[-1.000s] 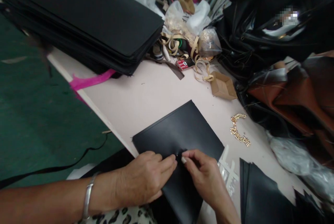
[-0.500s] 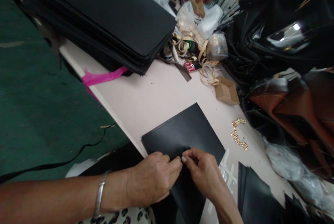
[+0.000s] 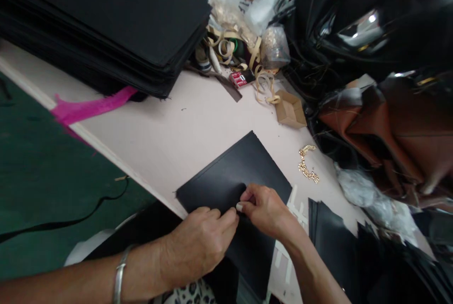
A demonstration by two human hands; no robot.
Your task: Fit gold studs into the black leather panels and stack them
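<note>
A smooth black leather-like panel (image 3: 226, 167) lies at an angle on the table, its lower part reaching toward my lap. My left hand (image 3: 201, 240), with a silver bangle on the wrist, is closed over the panel's near left edge. My right hand (image 3: 264, 207) is closed in a pinch at the panel's middle, its fingertips almost meeting those of the left. A dark dip shows in the panel just beyond the right fingers. Whatever small thing may be between these fingertips is hidden.
A tall stack of black panels (image 3: 116, 25) stands at the upper left, above a pink strip (image 3: 95, 108). Right of my hands lie a gold chain (image 3: 306, 164), a small cardboard box (image 3: 290, 109) and more black pieces (image 3: 329, 238). Brown and black leather goods (image 3: 392, 129) crowd the right.
The view has shifted, so the table things sit further left and higher. My right hand has turned a little and moved slightly up the panel; the left keeps its hold.
</note>
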